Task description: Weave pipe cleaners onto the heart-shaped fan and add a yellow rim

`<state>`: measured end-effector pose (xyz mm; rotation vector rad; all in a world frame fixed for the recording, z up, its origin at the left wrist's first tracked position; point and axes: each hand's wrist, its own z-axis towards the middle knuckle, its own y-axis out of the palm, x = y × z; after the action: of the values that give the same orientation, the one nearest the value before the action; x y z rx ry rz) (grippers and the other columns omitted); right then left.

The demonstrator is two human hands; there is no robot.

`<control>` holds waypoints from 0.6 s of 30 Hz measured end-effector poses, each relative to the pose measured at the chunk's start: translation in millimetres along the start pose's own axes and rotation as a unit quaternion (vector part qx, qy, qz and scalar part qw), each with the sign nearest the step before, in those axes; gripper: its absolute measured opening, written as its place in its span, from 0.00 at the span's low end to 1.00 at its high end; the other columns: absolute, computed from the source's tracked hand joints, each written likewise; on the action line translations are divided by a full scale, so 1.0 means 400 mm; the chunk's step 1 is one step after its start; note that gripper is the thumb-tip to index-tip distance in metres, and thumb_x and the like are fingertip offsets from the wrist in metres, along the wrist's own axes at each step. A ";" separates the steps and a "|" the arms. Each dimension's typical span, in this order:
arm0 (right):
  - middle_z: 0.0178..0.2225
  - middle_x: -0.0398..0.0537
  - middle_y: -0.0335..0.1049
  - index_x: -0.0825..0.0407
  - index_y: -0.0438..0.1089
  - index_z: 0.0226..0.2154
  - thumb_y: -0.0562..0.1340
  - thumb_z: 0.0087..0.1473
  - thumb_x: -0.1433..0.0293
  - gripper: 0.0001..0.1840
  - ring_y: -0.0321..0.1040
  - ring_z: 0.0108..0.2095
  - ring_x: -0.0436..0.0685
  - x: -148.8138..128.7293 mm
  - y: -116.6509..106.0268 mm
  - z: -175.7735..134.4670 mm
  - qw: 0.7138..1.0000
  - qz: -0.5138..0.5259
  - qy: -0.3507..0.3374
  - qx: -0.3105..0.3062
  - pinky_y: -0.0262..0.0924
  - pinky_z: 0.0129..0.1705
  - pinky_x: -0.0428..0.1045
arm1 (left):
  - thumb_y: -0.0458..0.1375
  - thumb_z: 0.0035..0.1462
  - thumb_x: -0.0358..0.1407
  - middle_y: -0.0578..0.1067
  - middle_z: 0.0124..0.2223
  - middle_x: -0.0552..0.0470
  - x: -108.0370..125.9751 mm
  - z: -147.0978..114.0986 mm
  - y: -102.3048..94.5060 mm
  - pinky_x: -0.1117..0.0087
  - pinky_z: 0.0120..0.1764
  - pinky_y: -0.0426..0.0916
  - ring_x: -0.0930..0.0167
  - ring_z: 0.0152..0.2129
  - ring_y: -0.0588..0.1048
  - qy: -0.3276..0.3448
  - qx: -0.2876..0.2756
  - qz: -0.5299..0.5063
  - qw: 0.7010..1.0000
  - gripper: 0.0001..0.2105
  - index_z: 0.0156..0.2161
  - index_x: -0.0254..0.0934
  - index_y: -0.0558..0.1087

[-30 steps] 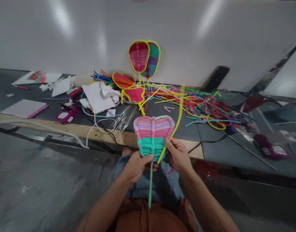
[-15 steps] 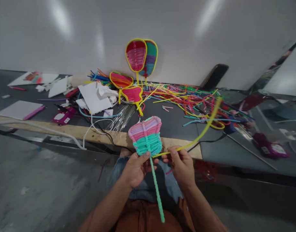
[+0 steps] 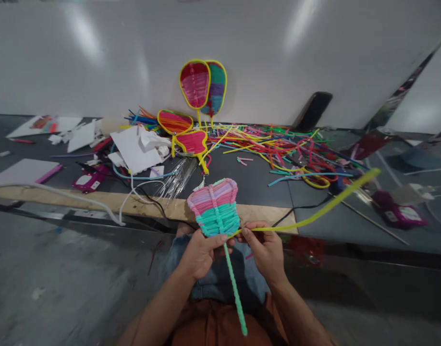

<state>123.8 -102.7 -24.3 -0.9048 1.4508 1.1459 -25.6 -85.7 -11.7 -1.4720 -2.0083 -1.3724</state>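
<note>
A fan-shaped piece made of pipe cleaners (image 3: 216,206), pink and lilac above and turquoise below, hangs over my lap with its long green handle pointing down. My left hand (image 3: 202,254) is closed on its base, where the handle begins, with the thumb pressed on the front. A long yellow pipe cleaner (image 3: 324,206) runs out to the right from that base. My right hand (image 3: 265,247) pinches this yellow strip close to the fan's lower right edge. The strip's inner end lies by my left thumb; how it is fixed there is hidden.
Several finished fans (image 3: 195,84) with yellow rims lean on the wall or lie on the table. Loose pipe cleaners (image 3: 278,149) are heaped behind, with scissors (image 3: 316,179) among them. Purple glue guns (image 3: 89,180) with cords, white papers (image 3: 137,149) and a phone (image 3: 314,110) are about.
My right hand has slid left along the yellow pipe cleaner, nearer the fan's base. The strip's free end has swung lower and farther right.
</note>
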 end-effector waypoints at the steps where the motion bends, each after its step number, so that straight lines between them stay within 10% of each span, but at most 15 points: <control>1: 0.24 0.41 0.71 0.52 0.68 0.28 0.67 0.46 0.64 0.10 0.71 0.23 0.51 0.001 0.000 0.001 1.000 0.000 0.008 -0.004 0.70 0.29 0.48 | 0.70 0.38 0.32 0.79 0.32 0.49 -0.001 0.001 -0.001 0.74 0.27 0.72 0.72 0.24 0.76 -0.001 0.003 0.007 1.000 0.14 0.35 0.33 0.77; 9: 0.21 0.43 0.70 0.54 0.68 0.29 0.59 0.53 0.58 0.15 0.68 0.19 0.51 -0.008 -0.041 0.019 0.984 -0.107 0.063 -0.128 0.65 0.19 0.45 | 0.70 0.35 0.32 0.78 0.26 0.52 0.008 0.017 -0.016 0.74 0.24 0.70 0.73 0.20 0.74 0.033 0.045 0.035 0.998 0.13 0.31 0.33 0.77; 12: 0.23 0.46 0.73 0.52 0.71 0.29 0.59 0.56 0.66 0.10 0.70 0.23 0.51 -0.018 -0.060 0.018 0.950 -0.250 -0.122 -0.140 0.67 0.25 0.45 | 0.70 0.36 0.32 0.78 0.26 0.52 0.017 0.024 -0.021 0.73 0.25 0.70 0.72 0.20 0.74 0.054 0.052 0.043 0.996 0.13 0.30 0.33 0.76; 15: 0.38 0.48 0.77 0.46 0.73 0.40 0.60 0.54 0.75 0.13 0.70 0.44 0.57 -0.019 -0.067 0.032 0.840 -0.369 -0.371 -0.145 0.65 0.48 0.56 | 0.70 0.37 0.32 0.78 0.29 0.51 0.021 0.021 -0.016 0.73 0.26 0.70 0.73 0.20 0.74 0.064 0.032 0.039 0.997 0.13 0.32 0.33 0.76; 18: 0.46 0.43 0.74 0.40 0.69 0.48 0.59 0.55 0.75 0.20 0.63 0.54 0.59 -0.017 -0.068 0.068 0.753 -0.429 -0.457 -0.201 0.52 0.59 0.64 | 0.70 0.37 0.31 0.77 0.27 0.51 0.024 0.009 0.000 0.73 0.25 0.71 0.72 0.20 0.74 0.039 0.011 0.040 0.998 0.14 0.32 0.33 0.75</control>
<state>158.0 -83.9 -23.1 -0.9206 -0.0825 0.9286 -28.8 -77.2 -7.0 -1.4493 -1.8896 -1.3491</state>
